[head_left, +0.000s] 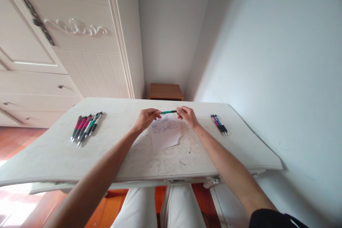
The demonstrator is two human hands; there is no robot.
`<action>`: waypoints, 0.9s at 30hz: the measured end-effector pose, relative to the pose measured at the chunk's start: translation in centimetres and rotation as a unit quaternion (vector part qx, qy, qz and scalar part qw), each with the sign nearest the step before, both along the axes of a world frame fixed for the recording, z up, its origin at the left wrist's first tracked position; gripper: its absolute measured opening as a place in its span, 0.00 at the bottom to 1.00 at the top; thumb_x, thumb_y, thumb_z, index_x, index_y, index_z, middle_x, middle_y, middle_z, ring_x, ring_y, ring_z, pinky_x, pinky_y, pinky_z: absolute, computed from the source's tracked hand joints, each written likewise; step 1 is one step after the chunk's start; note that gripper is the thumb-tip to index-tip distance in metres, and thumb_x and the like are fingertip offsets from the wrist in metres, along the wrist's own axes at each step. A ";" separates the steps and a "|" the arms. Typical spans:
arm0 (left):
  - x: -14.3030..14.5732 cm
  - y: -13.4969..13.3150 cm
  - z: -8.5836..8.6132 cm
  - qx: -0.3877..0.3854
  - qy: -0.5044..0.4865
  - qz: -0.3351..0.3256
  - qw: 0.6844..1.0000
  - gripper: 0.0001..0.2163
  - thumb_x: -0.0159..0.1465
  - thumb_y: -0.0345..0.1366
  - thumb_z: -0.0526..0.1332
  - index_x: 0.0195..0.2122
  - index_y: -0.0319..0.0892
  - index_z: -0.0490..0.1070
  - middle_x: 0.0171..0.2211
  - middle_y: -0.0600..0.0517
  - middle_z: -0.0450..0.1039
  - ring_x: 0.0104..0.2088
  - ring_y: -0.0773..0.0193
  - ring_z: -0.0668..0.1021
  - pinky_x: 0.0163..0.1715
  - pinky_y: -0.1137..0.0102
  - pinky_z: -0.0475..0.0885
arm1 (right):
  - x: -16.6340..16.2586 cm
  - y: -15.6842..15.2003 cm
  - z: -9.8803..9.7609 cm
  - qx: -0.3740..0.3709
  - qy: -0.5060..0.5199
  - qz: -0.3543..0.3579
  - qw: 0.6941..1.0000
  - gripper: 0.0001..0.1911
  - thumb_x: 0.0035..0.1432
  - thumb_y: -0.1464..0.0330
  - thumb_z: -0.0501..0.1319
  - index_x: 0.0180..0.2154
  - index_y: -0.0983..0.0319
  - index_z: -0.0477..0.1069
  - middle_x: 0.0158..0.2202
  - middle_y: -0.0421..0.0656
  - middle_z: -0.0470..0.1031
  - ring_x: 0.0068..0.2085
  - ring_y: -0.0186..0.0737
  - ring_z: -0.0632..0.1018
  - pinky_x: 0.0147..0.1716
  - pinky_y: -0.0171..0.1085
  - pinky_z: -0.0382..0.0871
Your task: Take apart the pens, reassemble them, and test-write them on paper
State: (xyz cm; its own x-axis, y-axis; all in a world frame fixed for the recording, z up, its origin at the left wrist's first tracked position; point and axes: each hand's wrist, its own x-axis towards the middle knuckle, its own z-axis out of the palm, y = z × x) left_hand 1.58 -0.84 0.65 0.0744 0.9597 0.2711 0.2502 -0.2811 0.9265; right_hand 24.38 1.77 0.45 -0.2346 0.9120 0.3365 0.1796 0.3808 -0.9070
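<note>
A green pen (168, 112) is held level between both hands, just above a scribbled sheet of paper (165, 132) on the white table (107, 149). My left hand (146, 117) pinches the pen's left end. My right hand (187, 115) pinches its right end. Both hands have their fingers closed round the pen's tips.
Several pens in pink, green and black (86, 127) lie in a row on the table's left. A smaller group of pens (219, 124) lies on the right. A white wardrobe (66, 42) stands at the left, a brown stool (166, 91) behind the table, a wall at the right.
</note>
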 end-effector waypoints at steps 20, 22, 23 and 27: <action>-0.3 0.2 -0.8 0.172 0.108 0.073 0.976 0.09 0.58 0.40 0.63 0.35 0.42 0.77 0.31 0.50 0.79 0.29 0.64 0.77 0.33 0.70 0.73 | 1.9 2.2 -0.4 -0.064 0.075 -0.051 0.994 0.31 0.54 0.41 0.53 0.31 0.63 0.71 0.30 0.47 0.77 0.26 0.36 0.75 0.22 0.33 0.66; -0.4 0.4 -0.9 0.167 0.105 0.085 0.977 0.07 0.58 0.39 0.63 0.34 0.43 0.77 0.31 0.51 0.79 0.28 0.65 0.76 0.33 0.70 0.73 | 2.9 2.9 -0.6 -0.035 0.045 -0.113 0.992 0.29 0.55 0.43 0.52 0.32 0.63 0.71 0.30 0.47 0.77 0.27 0.36 0.76 0.24 0.33 0.67; -0.5 0.5 -0.9 0.163 0.103 0.090 0.977 0.07 0.57 0.38 0.63 0.34 0.43 0.77 0.31 0.51 0.79 0.28 0.65 0.76 0.32 0.70 0.73 | 3.3 3.2 -0.7 -0.012 0.008 -0.143 0.990 0.27 0.56 0.44 0.54 0.32 0.62 0.71 0.30 0.46 0.77 0.28 0.36 0.75 0.26 0.33 0.67; -0.7 0.7 -1.1 0.151 0.098 0.096 0.979 0.06 0.56 0.37 0.63 0.33 0.43 0.77 0.31 0.51 0.79 0.29 0.64 0.76 0.33 0.69 0.72 | 4.6 3.6 -1.7 0.067 -0.198 -0.141 0.968 0.14 0.51 0.56 0.65 0.32 0.61 0.74 0.31 0.42 0.76 0.30 0.36 0.73 0.35 0.36 0.67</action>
